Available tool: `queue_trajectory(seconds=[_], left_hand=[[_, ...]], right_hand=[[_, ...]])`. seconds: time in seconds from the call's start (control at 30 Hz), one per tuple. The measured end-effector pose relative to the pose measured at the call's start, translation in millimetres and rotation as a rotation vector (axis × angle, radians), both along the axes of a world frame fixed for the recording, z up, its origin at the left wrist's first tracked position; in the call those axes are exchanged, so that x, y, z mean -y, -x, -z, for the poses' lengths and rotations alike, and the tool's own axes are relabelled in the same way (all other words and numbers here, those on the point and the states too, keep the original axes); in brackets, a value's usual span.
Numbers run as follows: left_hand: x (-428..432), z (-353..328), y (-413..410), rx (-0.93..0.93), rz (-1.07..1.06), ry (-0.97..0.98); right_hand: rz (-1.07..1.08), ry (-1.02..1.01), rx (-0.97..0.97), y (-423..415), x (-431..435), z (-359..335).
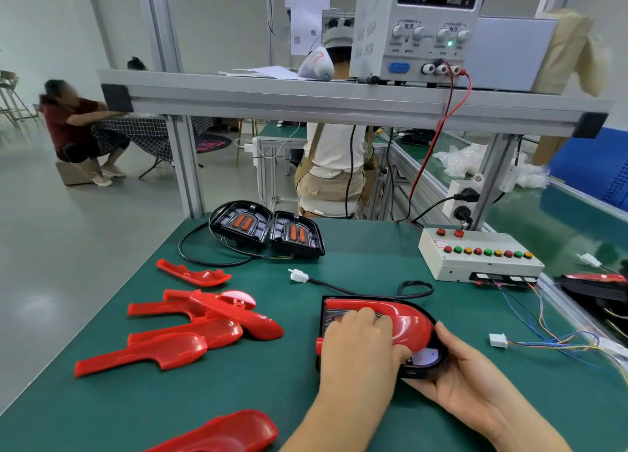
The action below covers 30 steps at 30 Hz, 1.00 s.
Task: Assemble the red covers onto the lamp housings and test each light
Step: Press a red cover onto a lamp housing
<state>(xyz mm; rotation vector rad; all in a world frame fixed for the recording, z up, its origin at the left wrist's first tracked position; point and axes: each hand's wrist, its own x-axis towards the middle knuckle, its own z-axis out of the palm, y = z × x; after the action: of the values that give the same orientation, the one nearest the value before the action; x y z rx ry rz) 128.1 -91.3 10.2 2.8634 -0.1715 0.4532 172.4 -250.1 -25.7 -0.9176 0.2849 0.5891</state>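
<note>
While the red cover (407,322) is gripped by the left hand (356,341) (lamp housing (418,374) clasped in the right hand (467,380)), clips could be left unseated by uneven pressure.

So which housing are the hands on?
The near housing, the one with a red cover on it: left hand holds the cover, right hand grips its rounded end. The two back housings lie bare, untouched.
</note>
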Motion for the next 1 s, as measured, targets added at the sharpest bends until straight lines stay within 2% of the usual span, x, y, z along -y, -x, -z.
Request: queue_trajectory(seconds=[0.1,0.4,0.53,0.8,1.0], left_hand=[[-0.4,6.3,2.1,0.137,0.009,0.004],[-0.3,12.3,0.9,0.168,0.041,-0.048],[-4.5,14.6,-0.2,0.206,0.103,-0.019],[-2.9,23.3,7.6,0.219,0.088,-0.124],[1.6,25.2,7.9,0.255,0.101,-0.015]], right_hand=[[-0.01,-0.001,-0.037,0.1,-0.9,0.7],[-0.029,-0.093,-0.069,-1.6,1.6,1.7],[-0.032,-0.081,-0.053,-2.5,2.0,2.7],[-0.053,-0.043,-0.019,-2.2,0.9,5.9],[-0.043,-0.01,0.029,-1.0,1.1,6.7]])
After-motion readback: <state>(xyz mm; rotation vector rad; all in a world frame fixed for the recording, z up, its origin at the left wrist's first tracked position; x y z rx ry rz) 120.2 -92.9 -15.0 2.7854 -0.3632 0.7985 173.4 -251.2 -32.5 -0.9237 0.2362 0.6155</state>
